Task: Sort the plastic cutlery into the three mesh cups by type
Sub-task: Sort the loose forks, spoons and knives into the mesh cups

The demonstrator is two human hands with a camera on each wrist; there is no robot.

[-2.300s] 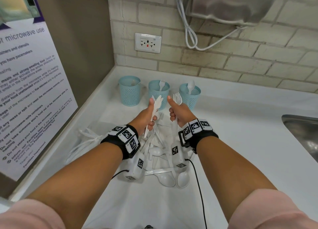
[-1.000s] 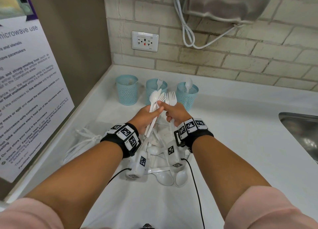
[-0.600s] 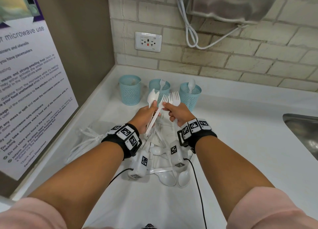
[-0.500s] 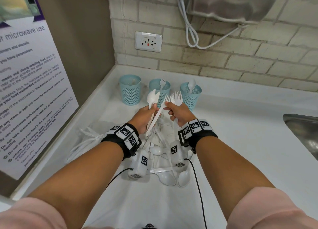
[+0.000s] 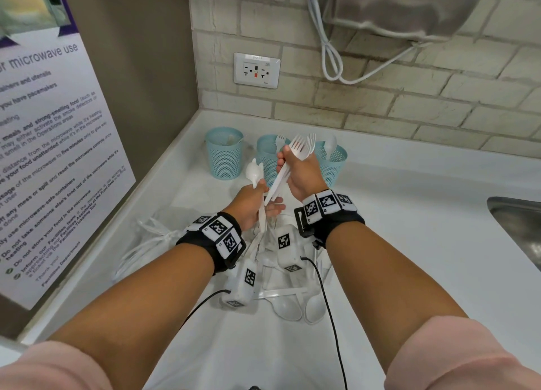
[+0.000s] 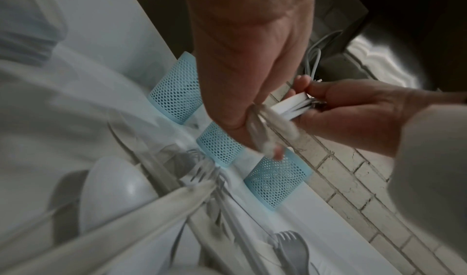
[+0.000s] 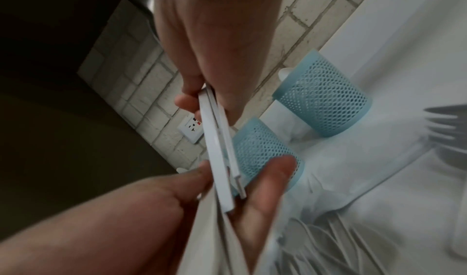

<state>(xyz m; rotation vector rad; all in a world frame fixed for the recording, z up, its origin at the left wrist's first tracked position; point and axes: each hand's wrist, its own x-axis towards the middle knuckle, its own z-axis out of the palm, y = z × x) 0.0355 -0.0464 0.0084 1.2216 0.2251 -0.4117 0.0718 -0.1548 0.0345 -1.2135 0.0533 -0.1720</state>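
Three light-blue mesh cups stand at the back of the white counter: the left cup [image 5: 224,155], the middle cup [image 5: 267,158] with a fork in it, and the right cup [image 5: 333,162] with a spoon in it. My right hand [image 5: 288,162] grips a small bunch of white forks [image 5: 301,149] by their handles, tines up, in front of the middle and right cups. My left hand [image 5: 263,195] is lower and pinches white spoons [image 5: 254,170] by their handles. In the right wrist view the fork handles [image 7: 215,139] run down onto my left hand's fingers [image 7: 267,181].
A loose pile of white cutlery [image 5: 292,304] lies on the counter under my wrists, with clear plastic wrapping [image 5: 146,243] to its left. A steel sink [image 5: 518,228] is at the right. A poster panel [image 5: 44,155] forms the left wall, and a brick wall with a socket [image 5: 256,70] stands behind.
My right hand has drawn the forks out of the shared bunch and risen toward the cups. My left hand has sunk lower and keeps the spoons.
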